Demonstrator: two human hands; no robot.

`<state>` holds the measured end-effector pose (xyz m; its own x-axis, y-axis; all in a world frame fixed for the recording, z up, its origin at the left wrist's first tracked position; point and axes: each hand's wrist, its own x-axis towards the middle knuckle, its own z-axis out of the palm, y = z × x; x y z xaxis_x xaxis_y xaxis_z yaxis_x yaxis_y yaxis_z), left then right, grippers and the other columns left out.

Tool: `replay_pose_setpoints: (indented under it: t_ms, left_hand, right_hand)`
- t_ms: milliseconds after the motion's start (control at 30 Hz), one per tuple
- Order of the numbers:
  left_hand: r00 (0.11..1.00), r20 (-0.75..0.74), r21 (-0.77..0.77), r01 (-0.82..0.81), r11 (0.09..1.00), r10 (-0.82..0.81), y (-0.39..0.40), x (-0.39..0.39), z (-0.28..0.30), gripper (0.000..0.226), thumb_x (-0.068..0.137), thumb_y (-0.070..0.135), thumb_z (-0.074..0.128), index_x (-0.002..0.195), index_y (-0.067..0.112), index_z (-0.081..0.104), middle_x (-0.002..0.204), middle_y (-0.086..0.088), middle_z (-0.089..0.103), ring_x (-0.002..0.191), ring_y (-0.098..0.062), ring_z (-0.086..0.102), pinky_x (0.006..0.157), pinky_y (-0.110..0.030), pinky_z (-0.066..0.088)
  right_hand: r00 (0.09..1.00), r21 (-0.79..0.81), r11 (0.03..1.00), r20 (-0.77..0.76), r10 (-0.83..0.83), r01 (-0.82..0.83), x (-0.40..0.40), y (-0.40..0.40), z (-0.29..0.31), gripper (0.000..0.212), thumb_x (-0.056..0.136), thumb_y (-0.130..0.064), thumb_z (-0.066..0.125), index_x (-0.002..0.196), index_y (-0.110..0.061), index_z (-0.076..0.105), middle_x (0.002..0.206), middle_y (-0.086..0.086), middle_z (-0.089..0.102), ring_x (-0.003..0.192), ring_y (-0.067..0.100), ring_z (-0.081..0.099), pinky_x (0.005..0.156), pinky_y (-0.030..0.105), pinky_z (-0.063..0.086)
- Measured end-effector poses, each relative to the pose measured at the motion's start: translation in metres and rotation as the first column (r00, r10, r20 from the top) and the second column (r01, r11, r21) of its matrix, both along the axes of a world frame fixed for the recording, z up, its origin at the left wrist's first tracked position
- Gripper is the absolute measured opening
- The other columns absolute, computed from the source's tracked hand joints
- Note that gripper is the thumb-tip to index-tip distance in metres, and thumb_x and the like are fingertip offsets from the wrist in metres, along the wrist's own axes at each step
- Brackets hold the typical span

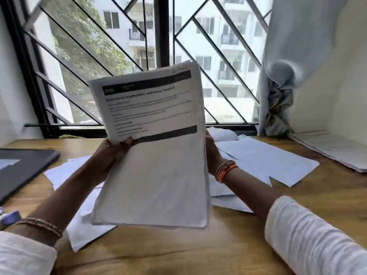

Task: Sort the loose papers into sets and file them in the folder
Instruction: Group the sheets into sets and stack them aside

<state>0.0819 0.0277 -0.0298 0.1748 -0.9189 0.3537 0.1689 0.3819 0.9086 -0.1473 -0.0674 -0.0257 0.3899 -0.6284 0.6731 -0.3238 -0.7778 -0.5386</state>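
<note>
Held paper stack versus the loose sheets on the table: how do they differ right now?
The held paper stack is gathered and upright, gripped by the left hand and right hand; the loose sheets lie flat and scattered on the wooden table. The stack's top page shows printed text with dark bands; the loose sheets show blank faces. Both are white paper, not yet in the dark folder.

hands (pixel 111 155): 2 | folder (pixel 21 169): 1 | held paper stack (pixel 155 155): 1 (loose sheets uncountable)
</note>
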Motion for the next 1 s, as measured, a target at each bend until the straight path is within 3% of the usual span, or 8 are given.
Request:
replay_pose_setpoints:
  t_ms: [33,100,167,233,333,500,733,1000]
  left_hand:
    - [1.000,0.016,0.015,-0.007,1.000,0.007,0.000,0.000,0.000,0.055,0.038,0.043,0.092,0.088,0.022,0.078,0.090,0.001,0.074,0.073,-0.011,0.070,0.061,-0.024,0.057]
    - [0.996,0.062,0.072,-0.074,0.995,0.070,-0.002,0.004,-0.008,0.051,0.046,0.036,0.091,0.091,0.017,0.075,0.099,-0.005,0.072,0.073,-0.010,0.070,0.062,-0.023,0.057]
    - [0.979,0.102,0.156,-0.193,0.969,0.179,-0.005,0.009,-0.019,0.028,0.072,0.020,0.076,0.099,0.013,0.069,0.110,-0.014,0.066,0.071,-0.011,0.069,0.064,-0.025,0.058]
    - [0.939,0.155,0.209,-0.333,0.919,0.305,-0.010,0.012,-0.029,0.020,0.089,0.009,0.063,0.109,0.009,0.065,0.114,-0.016,0.064,0.070,-0.014,0.067,0.066,-0.027,0.059]
    - [0.886,0.236,0.186,-0.445,0.876,0.400,-0.016,0.010,-0.036,0.025,0.092,0.001,0.056,0.116,0.007,0.059,0.106,-0.010,0.062,0.052,0.001,0.063,0.050,-0.013,0.052]
    - [0.880,0.257,0.165,-0.447,0.879,0.399,-0.020,0.001,-0.034,0.024,0.092,-0.001,0.055,0.113,0.007,0.060,0.095,-0.008,0.063,0.054,0.000,0.063,0.052,-0.011,0.052]
    - [0.913,0.218,0.238,-0.392,0.889,0.344,-0.020,-0.006,-0.039,0.019,0.091,-0.001,0.055,0.101,0.012,0.064,0.088,-0.001,0.068,0.066,-0.010,0.066,0.059,-0.018,0.057]
    - [0.910,0.233,0.253,-0.397,0.882,0.343,-0.021,-0.007,-0.038,0.025,0.091,-0.003,0.054,0.113,0.009,0.060,0.103,-0.008,0.064,0.078,-0.015,0.062,0.064,-0.018,0.056]
  right_hand:
    - [0.978,0.339,0.920,0.133,0.161,-0.197,0.009,0.019,0.002,0.045,0.101,-0.022,0.033,0.079,-0.001,0.067,0.074,0.016,0.067,0.091,0.035,0.065,0.071,0.033,0.055]
    - [0.955,0.493,0.818,0.141,0.260,-0.296,0.022,0.022,-0.021,0.046,0.105,-0.018,0.028,0.070,-0.009,0.056,0.048,-0.006,0.059,0.068,0.018,0.056,0.050,0.017,0.050]
    - [0.969,0.279,0.947,-0.141,0.202,-0.157,0.011,0.015,-0.018,0.015,0.098,-0.012,0.050,0.083,-0.007,0.049,0.054,-0.009,0.055,0.076,0.017,0.048,0.057,0.018,0.053]
    - [0.893,0.251,0.965,-0.447,0.048,0.074,-0.011,-0.008,-0.020,0.044,0.090,-0.037,0.059,0.119,-0.005,0.049,0.105,0.001,0.062,0.118,0.023,0.043,0.105,0.041,0.038]
    - [0.632,0.096,0.886,-0.736,-0.244,0.454,-0.068,-0.046,-0.018,0.076,0.091,-0.067,0.033,0.131,-0.004,0.045,0.141,0.014,0.044,0.136,0.028,0.032,0.112,0.058,0.010]
    - [0.455,0.092,0.661,-0.795,-0.402,0.744,-0.146,-0.087,-0.035,0.085,0.083,-0.076,0.037,0.130,-0.007,0.050,0.139,0.017,0.047,0.128,0.036,0.042,0.104,0.050,0.032]
    - [0.402,0.088,0.673,-0.855,-0.327,0.734,-0.134,-0.108,-0.008,0.084,0.080,-0.076,0.045,0.125,-0.006,0.058,0.133,0.012,0.055,0.120,0.030,0.051,0.097,0.035,0.042]
    - [0.377,0.007,0.705,-0.848,-0.372,0.709,-0.114,-0.117,-0.001,0.047,0.088,-0.030,0.061,0.123,-0.001,0.055,0.132,0.017,0.052,0.113,0.032,0.056,0.090,0.032,0.045]
